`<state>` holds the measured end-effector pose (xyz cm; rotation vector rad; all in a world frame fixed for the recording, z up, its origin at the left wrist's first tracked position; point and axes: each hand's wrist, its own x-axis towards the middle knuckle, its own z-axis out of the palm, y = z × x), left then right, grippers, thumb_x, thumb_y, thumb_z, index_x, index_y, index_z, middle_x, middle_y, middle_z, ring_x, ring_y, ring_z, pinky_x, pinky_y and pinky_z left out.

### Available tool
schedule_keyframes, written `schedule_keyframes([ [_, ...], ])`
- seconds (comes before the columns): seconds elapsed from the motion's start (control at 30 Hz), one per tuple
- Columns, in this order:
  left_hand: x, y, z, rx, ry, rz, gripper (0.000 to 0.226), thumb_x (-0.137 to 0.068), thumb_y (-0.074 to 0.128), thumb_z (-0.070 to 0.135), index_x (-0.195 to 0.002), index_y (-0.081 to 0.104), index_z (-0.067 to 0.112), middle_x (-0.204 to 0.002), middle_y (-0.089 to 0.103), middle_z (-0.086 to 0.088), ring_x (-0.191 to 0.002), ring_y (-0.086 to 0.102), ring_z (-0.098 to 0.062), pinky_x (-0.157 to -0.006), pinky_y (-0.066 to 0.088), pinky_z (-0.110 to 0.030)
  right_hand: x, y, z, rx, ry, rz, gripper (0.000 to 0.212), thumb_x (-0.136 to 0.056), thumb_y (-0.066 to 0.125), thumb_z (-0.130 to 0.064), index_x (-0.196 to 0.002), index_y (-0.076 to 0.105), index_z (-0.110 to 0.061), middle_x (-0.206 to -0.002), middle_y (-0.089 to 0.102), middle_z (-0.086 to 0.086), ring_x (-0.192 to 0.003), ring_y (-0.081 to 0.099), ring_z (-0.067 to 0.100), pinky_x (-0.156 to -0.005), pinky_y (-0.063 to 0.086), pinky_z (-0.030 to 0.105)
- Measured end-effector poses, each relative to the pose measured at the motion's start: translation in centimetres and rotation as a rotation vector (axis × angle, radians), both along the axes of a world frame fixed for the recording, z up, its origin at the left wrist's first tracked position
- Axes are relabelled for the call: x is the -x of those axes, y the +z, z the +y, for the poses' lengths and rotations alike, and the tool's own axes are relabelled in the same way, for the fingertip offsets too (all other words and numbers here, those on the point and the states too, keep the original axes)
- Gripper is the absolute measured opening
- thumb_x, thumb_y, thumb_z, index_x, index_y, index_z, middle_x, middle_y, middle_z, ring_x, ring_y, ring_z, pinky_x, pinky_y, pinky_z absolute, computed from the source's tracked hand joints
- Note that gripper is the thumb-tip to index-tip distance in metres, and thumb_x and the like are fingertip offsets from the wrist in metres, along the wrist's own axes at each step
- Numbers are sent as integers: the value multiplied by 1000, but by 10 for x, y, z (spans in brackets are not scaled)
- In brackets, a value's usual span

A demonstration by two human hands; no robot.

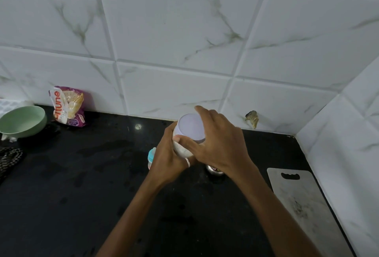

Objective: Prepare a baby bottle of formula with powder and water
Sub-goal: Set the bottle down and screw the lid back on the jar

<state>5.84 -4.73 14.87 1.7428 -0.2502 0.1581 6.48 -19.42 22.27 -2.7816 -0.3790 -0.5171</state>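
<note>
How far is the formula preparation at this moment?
Done: little shows; the baby bottle stands on the black counter, mostly hidden behind the left hand. In hand: that hand holds a white jar, the right hand grips its lid. Left, probably: powder and water into the bottle, then closing it.

Around the white jar [190, 128]: baby bottle [151, 155] just left, steel cup [213, 169] just right, cutting board [299, 197] farther right. Far left stand a snack packet [68, 106] and green bowl [22, 121]; bare black countertop [82, 195] between and nearer.
</note>
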Motion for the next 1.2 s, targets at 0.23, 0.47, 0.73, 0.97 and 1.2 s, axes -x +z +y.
schedule_keyframes([
  [0.23,14,-39,-5,33,85,-8,73,-79,78,24,-137,47,56,-135,61,28,-128,60,0,-98,53,-17,29,-71,-6,-635,23,438,84,-71,77,-71,-139,34,-48,-131,49,-34,-121,49,-14,-95,52,19],
  [0.47,28,-111,-10,-44,69,116,75,-82,85,26,-143,49,49,-141,62,22,-132,60,-2,-104,50,-17,43,-150,-8,-766,-77,612,94,-69,85,-60,-147,37,-37,-143,50,-23,-131,48,-4,-111,45,27],
  [0.73,-5,-155,-16,-190,60,239,80,-75,84,37,-141,40,52,-140,54,29,-134,53,-1,-110,49,-24,11,-196,-10,-779,-150,627,88,-71,87,-45,-145,40,-32,-143,52,-18,-132,48,-4,-111,45,26],
  [0.97,-32,-174,-24,-257,41,225,86,-81,72,50,-152,40,14,-152,45,-3,-145,42,-19,-116,44,-44,-14,-219,-12,-770,-172,572,86,-76,84,-36,-148,38,-27,-150,48,-13,-140,43,2,-115,41,32],
  [1.2,-33,-197,-23,-304,51,276,89,-82,86,33,-154,39,12,-154,47,-6,-145,44,-18,-116,45,-45,-12,-238,-8,-769,-194,585,91,-79,85,-30,-154,33,-19,-155,45,-5,-144,40,7,-118,39,39],
])
